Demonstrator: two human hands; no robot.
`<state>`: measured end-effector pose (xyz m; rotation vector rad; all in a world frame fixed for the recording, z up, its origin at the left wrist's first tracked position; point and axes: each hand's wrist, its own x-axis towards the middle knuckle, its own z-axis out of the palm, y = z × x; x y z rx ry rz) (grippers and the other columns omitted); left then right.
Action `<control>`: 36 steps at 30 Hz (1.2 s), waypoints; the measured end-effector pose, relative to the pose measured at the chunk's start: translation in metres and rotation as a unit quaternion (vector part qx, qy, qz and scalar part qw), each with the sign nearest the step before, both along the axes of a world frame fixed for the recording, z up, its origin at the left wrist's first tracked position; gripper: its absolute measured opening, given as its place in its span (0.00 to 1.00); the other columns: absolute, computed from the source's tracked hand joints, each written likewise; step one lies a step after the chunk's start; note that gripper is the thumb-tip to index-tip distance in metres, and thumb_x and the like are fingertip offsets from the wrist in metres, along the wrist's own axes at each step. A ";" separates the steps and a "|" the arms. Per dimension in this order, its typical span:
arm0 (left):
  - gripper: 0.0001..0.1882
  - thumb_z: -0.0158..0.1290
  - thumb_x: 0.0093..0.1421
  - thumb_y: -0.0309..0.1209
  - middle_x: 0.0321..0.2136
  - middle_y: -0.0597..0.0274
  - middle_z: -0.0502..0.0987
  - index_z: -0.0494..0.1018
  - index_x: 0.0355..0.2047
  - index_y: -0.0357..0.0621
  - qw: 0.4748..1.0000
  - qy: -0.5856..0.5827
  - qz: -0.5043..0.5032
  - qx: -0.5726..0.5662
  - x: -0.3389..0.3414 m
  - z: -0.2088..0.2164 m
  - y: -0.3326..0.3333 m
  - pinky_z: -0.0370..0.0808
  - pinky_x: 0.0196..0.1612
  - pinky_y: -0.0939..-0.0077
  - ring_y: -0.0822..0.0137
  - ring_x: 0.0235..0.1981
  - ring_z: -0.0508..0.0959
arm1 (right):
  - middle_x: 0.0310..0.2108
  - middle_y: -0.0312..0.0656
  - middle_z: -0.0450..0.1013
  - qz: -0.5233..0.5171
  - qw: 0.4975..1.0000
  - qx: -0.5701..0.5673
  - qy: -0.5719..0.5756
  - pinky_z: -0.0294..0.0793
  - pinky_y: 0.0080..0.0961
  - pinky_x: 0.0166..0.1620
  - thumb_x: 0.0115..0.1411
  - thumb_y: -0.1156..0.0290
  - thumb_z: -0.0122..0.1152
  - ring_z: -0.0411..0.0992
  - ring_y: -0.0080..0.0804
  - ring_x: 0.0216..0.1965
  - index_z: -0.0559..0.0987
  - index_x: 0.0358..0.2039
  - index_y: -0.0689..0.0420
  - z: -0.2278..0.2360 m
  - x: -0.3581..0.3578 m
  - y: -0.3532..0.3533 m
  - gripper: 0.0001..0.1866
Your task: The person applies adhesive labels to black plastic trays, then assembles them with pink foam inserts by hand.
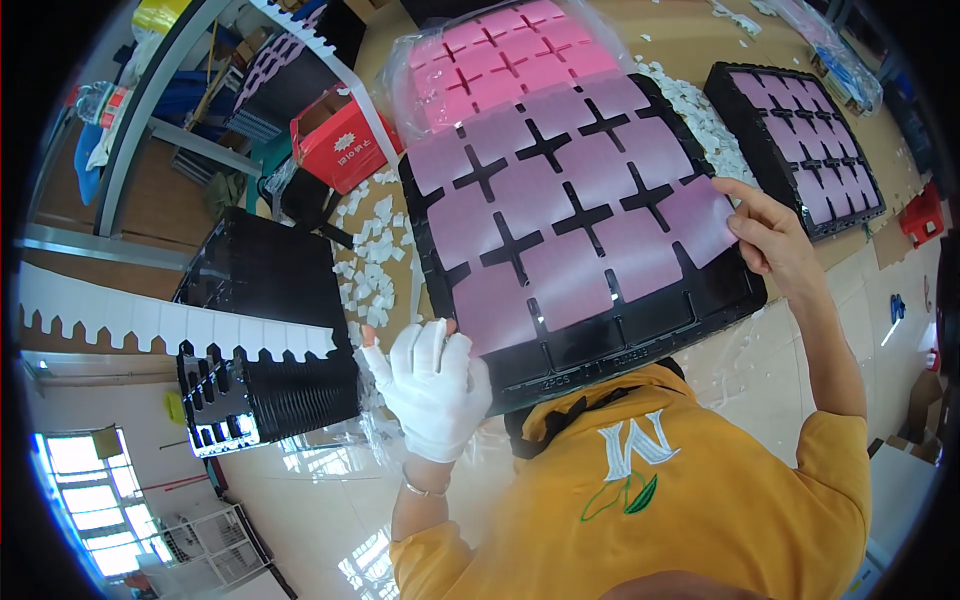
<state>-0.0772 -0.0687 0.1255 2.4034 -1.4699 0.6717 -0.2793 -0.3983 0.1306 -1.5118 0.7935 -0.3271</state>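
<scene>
A glossy purple sheet (575, 270) with cross-shaped cutouts lies over a black plastic tray (640, 335) in front of me. Its near edge stops short of the tray's front rim, leaving bare black compartments there. At the sheet's right corner, my right hand (770, 228), bare, pinches the edge between thumb and fingers. My left hand (432, 380), in a white glove with some fingertips uncovered, is at the near left corner, closed about the sheet's edge beside the tray. The glove partly hides that grip.
Beyond the tray lie pink cut sheets (500, 55) in clear plastic. A second black tray with purple sheeting (815, 150) sits right. White scraps (375, 260) litter the table. Left are stacked black trays (270, 310), a white toothed strip (170, 318), a red box (340, 140) and a metal frame (150, 110).
</scene>
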 end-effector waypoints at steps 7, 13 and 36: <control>0.12 0.57 0.41 0.23 0.37 0.65 0.71 0.72 0.29 0.49 0.999 0.035 -0.005 0.003 -0.005 -0.003 0.006 0.50 0.64 0.40 0.62 0.42 0.72 | 0.26 0.29 0.61 0.028 0.994 -0.092 0.057 0.54 0.10 0.16 0.62 0.78 0.50 0.56 0.11 0.15 0.72 0.55 0.55 -0.001 -0.011 0.005 0.20; 0.11 0.57 0.42 0.24 0.37 0.66 0.71 0.72 0.28 0.49 0.999 0.037 -0.007 0.000 -0.002 -0.004 0.007 0.50 0.64 0.43 0.63 0.42 0.72 | 0.25 0.29 0.60 0.047 0.989 -0.123 0.062 0.53 0.10 0.17 0.62 0.77 0.49 0.55 0.11 0.15 0.70 0.56 0.56 0.003 -0.013 0.009 0.21; 0.15 0.56 0.39 0.21 0.37 0.62 0.72 0.71 0.30 0.46 0.996 0.075 -0.036 0.025 -0.008 -0.001 0.008 0.54 0.61 0.40 0.57 0.41 0.72 | 0.25 0.30 0.58 0.096 0.954 -0.258 0.117 0.61 0.16 0.31 0.61 0.79 0.48 0.57 0.18 0.26 0.71 0.55 0.58 0.004 -0.024 0.018 0.20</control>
